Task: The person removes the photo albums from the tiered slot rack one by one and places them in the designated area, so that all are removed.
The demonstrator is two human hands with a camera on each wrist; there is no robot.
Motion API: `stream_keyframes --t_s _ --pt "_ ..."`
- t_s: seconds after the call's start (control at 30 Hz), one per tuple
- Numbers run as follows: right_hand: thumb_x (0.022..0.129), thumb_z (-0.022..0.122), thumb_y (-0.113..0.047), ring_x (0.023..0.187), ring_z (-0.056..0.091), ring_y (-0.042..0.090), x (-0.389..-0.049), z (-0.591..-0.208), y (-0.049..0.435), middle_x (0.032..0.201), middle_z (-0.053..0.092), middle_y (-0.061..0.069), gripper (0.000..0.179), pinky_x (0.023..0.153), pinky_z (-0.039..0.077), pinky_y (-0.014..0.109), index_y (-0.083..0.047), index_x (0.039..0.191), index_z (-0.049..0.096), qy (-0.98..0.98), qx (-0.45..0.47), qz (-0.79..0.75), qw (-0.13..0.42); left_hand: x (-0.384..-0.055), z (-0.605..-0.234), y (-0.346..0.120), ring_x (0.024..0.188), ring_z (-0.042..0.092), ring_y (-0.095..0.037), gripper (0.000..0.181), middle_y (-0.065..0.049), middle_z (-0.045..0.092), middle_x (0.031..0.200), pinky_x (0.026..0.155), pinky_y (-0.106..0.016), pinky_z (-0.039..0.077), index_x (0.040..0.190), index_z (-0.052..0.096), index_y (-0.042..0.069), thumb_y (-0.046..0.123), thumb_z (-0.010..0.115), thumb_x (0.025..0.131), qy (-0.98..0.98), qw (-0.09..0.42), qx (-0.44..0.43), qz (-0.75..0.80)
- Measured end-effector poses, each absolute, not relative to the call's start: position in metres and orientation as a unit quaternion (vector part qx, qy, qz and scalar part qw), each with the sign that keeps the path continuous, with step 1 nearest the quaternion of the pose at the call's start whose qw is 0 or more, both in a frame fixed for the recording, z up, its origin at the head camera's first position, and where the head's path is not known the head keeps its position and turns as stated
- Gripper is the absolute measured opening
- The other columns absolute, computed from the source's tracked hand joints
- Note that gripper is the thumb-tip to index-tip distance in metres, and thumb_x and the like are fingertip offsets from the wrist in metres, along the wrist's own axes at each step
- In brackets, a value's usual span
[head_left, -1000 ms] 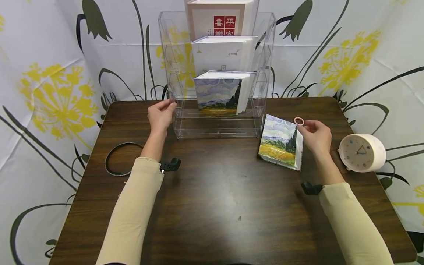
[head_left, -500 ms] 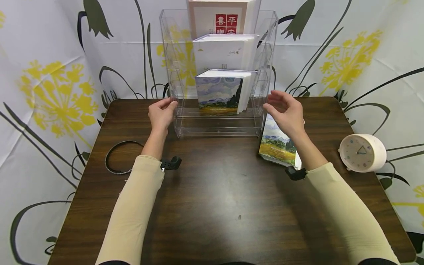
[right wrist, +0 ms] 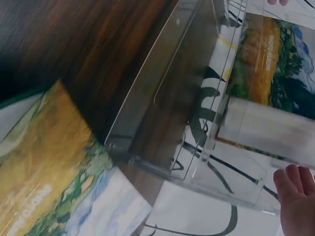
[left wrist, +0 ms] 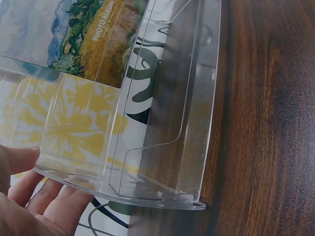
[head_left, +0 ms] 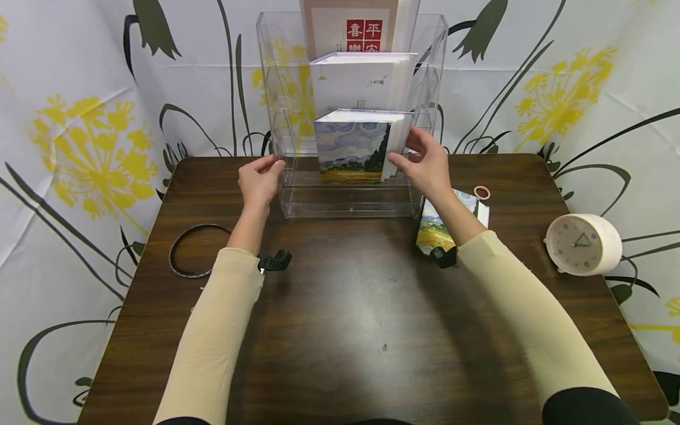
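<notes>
A clear acrylic display rack stands at the back of the table with books on stepped tiers. My left hand pinches its left side panel, thumb inside and fingers outside in the left wrist view. On the lowest tier sits a photo album with a painted landscape cover. My right hand reaches in at that album's right, thumb and fingers apart beside its white page edge. In the right wrist view the fingertips are right by the page edge.
A second photo album lies right of the rack, partly under my right forearm. Near it is a small pink ring. A white alarm clock stands far right, a dark thin hoop lies left. Two white books fill the upper tiers.
My right hand has left the pink ring, now lying by the loose album, and moved left and up to the album in the rack. The left hand keeps its hold on the rack.
</notes>
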State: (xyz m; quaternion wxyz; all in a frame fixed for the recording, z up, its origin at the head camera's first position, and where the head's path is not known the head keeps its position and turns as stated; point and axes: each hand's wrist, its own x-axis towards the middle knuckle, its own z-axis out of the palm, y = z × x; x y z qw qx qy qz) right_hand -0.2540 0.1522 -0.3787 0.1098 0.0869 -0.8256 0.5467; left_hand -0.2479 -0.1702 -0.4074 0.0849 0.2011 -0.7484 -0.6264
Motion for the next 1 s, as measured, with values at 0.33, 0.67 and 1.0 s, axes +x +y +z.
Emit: stream_keyframes --t_s 0.33,0.67,1.0 --pt "0.083 0.080 -0.016 0.112 0.059 0.031 -0.262 -0.382 0.141 0.121 0.060 0.018 0.052 0.095 0.049 0.040 0.001 0.124 0.051 -0.847 0.066 0.525 0.053 -0.249 -0.409 -0.169 0.088 0.064 -0.008 0.031 -0.007 0.071 0.115 0.061 -0.021 0.054 0.119 0.072 0.011 0.023 0.073 0.090 -0.753 0.093 0.201 -0.619" --pt "0.085 0.079 -0.019 0.106 0.063 0.027 -0.266 -0.386 0.139 0.117 0.066 0.015 0.049 0.088 0.052 0.038 -0.002 0.123 0.054 -0.856 0.066 0.510 0.040 -0.248 -0.409 -0.168 0.089 0.065 -0.010 0.031 -0.008 0.071 0.114 0.070 -0.028 0.057 0.119 0.072 0.010 0.022 0.072 0.091 -0.752 0.099 0.199 -0.621" --pt "0.087 0.077 -0.016 0.104 0.066 0.028 -0.266 -0.392 0.139 0.113 0.068 0.017 0.042 0.088 0.054 0.039 0.000 0.121 0.057 -0.847 0.086 0.520 0.064 -0.248 -0.409 -0.168 0.091 0.065 -0.008 0.031 -0.008 0.071 0.115 0.061 -0.019 0.053 0.120 0.071 0.009 0.022 0.071 0.091 -0.756 0.104 0.197 -0.615"
